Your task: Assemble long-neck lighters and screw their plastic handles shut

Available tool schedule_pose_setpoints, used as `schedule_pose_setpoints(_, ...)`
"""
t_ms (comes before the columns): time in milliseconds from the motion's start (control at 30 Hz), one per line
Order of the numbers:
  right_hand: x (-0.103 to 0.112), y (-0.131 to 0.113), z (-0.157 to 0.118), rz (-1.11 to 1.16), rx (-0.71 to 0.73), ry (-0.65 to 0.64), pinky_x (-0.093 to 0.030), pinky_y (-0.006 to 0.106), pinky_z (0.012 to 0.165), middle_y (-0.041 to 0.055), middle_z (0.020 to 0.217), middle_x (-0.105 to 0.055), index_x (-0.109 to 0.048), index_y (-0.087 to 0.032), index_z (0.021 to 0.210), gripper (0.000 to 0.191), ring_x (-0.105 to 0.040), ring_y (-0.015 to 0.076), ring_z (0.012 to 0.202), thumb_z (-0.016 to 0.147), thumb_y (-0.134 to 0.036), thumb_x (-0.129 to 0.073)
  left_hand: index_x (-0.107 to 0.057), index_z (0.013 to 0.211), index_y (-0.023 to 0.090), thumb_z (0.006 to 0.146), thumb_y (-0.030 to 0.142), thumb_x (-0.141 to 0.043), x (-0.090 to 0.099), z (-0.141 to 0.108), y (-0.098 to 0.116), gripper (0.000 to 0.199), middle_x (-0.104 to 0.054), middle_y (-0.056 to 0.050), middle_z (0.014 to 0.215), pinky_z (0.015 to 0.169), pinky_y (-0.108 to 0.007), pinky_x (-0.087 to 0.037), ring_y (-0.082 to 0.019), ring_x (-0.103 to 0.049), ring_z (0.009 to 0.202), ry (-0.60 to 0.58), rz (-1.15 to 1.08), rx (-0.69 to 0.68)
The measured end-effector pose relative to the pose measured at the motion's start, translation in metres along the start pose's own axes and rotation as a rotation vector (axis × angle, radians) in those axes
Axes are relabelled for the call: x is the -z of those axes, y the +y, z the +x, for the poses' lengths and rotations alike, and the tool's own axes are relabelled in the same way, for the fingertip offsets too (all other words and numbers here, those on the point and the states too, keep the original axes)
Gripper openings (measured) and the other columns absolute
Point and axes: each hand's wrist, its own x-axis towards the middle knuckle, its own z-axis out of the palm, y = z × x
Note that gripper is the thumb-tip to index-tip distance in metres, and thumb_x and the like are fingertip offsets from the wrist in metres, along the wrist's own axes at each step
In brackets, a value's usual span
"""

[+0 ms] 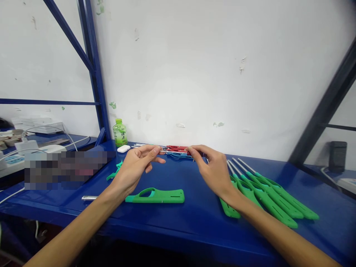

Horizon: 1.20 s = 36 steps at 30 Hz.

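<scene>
Near the back of the blue table I hold a thin metal rod (175,152) level between both hands. My left hand (135,167) pinches its left end with thumb and forefinger, the other fingers loosely curled. My right hand (213,167) is closed on the right end, where something red shows at the fingertips; its exact kind is hidden. Below my hands a green long-necked lighter (169,196) lies flat, its metal neck partly behind my left forearm. Red lighters (178,147) and a blue lighter (180,156) lie behind the rod.
Several green lighters (280,200) lie fanned out at the right, partly behind my right forearm. Small turquoise parts (114,175) sit left of my left hand. A green tea bottle (120,132) and a white case (124,148) stand near the blue frame post (96,74).
</scene>
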Motion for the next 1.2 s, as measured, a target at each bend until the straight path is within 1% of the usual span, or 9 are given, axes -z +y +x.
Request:
schedule_pose_setpoints(133,-0.0002,0.0003,-0.0010,-0.001,0.002,0.009,-0.056,0.034,0.083,0.0023,0.097,-0.082,-0.080,-0.023,0.099,0.019,-0.074,0.0202,0.086,0.101,-0.028,-0.062,-0.078,0.101,0.015,0.081,0.052,-0.086,-0.0010,0.0001,0.0009,0.043,-0.077,-0.011,0.096,0.042,-0.018,-0.028,-0.017,-0.073,0.078,0.002,-0.009,-0.003)
schedule_pose_setpoints(300,-0.0017,0.0015,-0.0020,-0.001,0.004,0.014,-0.056,0.032,0.082,0.0006,0.097,-0.082,-0.080,-0.024,0.101,0.017,-0.074,0.0188,0.086,0.101,-0.026,-0.063,-0.078,0.101,0.013,0.080,0.052,-0.087,-0.0014,-0.0019,0.0037,0.045,-0.078,-0.012,0.093,0.042,-0.018,-0.028,-0.018,-0.074,0.078,0.011,-0.018,0.005)
schedule_pose_setpoints(500,-0.0031,0.0033,-0.0019,-0.018,0.009,0.021,-0.057,0.033,0.082,0.0013,0.096,-0.082,-0.080,-0.023,0.101,0.017,-0.074,0.0190,0.085,0.101,-0.026,-0.064,-0.078,0.101,0.013,0.081,0.050,-0.086,-0.0020,-0.0032,0.0042,0.043,-0.078,-0.014,0.099,0.042,-0.016,-0.029,-0.016,-0.073,0.078,0.015,-0.021,0.001)
schedule_pose_setpoints(600,-0.0035,0.0038,-0.0022,-0.039,0.036,0.028,-0.057,0.033,0.083,0.0018,0.097,-0.082,-0.081,-0.022,0.102,0.016,-0.075,0.0190,0.085,0.101,-0.025,-0.065,-0.079,0.101,0.014,0.082,0.050,-0.086,-0.0016,-0.0025,0.0025,0.042,-0.078,-0.014,0.102,0.042,-0.016,-0.029,-0.015,-0.073,0.077,0.022,-0.020,-0.007)
schedule_pose_setpoints(767,-0.0033,0.0039,-0.0031,-0.064,0.092,0.030,-0.058,0.033,0.086,0.0024,0.102,-0.082,-0.080,-0.023,0.106,0.017,-0.076,0.0195,0.090,0.101,-0.022,-0.065,-0.080,0.101,0.014,0.082,0.050,-0.085,-0.0009,-0.0020,0.0001,0.041,-0.078,-0.013,0.104,0.041,-0.016,-0.029,-0.015,-0.072,0.077,0.031,-0.015,-0.009)
schedule_pose_setpoints(1033,-0.0030,0.0046,-0.0039,-0.077,0.077,0.038,-0.058,0.033,0.085,0.0025,0.100,-0.083,-0.081,-0.023,0.105,0.017,-0.076,0.0199,0.087,0.101,-0.023,-0.064,-0.081,0.101,0.014,0.081,0.049,-0.087,-0.0025,-0.0024,0.0014,0.041,-0.078,-0.014,0.100,0.041,-0.016,-0.029,-0.016,-0.072,0.076,0.044,0.002,-0.015)
schedule_pose_setpoints(1200,-0.0020,0.0030,-0.0027,-0.088,0.085,0.058,-0.058,0.032,0.082,0.0035,0.096,-0.082,-0.080,-0.020,0.102,0.016,-0.076,0.0193,0.084,0.101,-0.023,-0.064,-0.082,0.099,0.014,0.079,0.050,-0.087,-0.0041,-0.0035,0.0018,0.042,-0.079,-0.016,0.103,0.042,-0.017,-0.030,-0.016,-0.072,0.074,0.046,0.014,-0.012)
